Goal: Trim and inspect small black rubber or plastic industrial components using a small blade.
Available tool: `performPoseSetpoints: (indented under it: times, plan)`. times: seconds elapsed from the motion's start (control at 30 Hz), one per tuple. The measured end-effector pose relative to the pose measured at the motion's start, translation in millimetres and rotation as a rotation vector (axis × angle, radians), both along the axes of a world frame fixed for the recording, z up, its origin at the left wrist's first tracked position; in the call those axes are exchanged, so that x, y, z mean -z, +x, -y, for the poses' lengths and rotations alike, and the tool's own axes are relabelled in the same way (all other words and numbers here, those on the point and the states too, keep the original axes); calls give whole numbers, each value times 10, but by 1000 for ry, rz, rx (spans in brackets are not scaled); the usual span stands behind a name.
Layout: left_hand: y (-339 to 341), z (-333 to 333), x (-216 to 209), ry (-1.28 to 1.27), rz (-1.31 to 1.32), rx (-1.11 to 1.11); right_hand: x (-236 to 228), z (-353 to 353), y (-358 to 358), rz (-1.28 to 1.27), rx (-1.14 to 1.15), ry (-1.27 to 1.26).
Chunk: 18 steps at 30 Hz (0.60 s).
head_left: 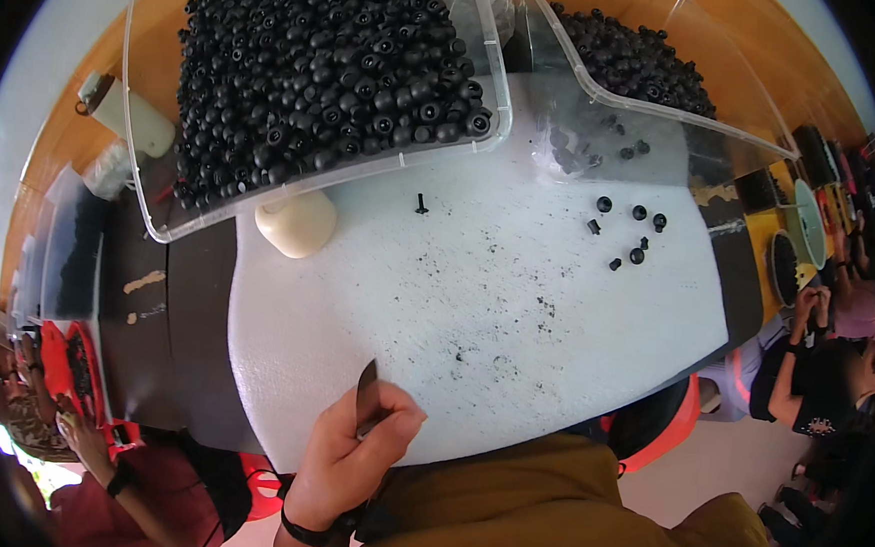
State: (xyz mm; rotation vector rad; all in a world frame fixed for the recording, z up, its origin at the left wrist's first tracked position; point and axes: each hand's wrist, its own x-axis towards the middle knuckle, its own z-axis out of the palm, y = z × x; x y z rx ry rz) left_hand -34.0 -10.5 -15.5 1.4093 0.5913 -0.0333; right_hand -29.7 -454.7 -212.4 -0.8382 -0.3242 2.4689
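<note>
The left hand [354, 454] is pinched firmly around a small blade [366, 390] over the near left of the white mat [297, 365], where a slip could nick a finger, while loose black parts [637, 256] at far right could roll if the mat were bumped.

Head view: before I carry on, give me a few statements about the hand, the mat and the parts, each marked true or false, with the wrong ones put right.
1. The left hand grips a small blade. True.
2. A cream rounded object sits on the white mat, by the rim of the left clear bin. True.
3. The left clear bin is full of white parts. False: its heaped parts are black.
4. The cluster of loose black pieces lies on the mat's left side. False: it lies toward the right.
5. The left wrist wears a dark band. True.
</note>
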Motion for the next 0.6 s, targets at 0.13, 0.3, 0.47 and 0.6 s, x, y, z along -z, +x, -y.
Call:
performPoseSetpoints:
  times: [0.13,0.3,0.47,0.6]
  plan:
    - [-85,12,34,59,-14,-140,152,95,-128,-65,41,37]
    - [0,89,68,111,-29,-229,222,314,-188,-118,84,48]
    - [47,152,-10,183,-86,-184,383,377,-130,-148,99,100]
    - [22,187,-62,198,-106,-228,578,314,-121,-173,108,165]
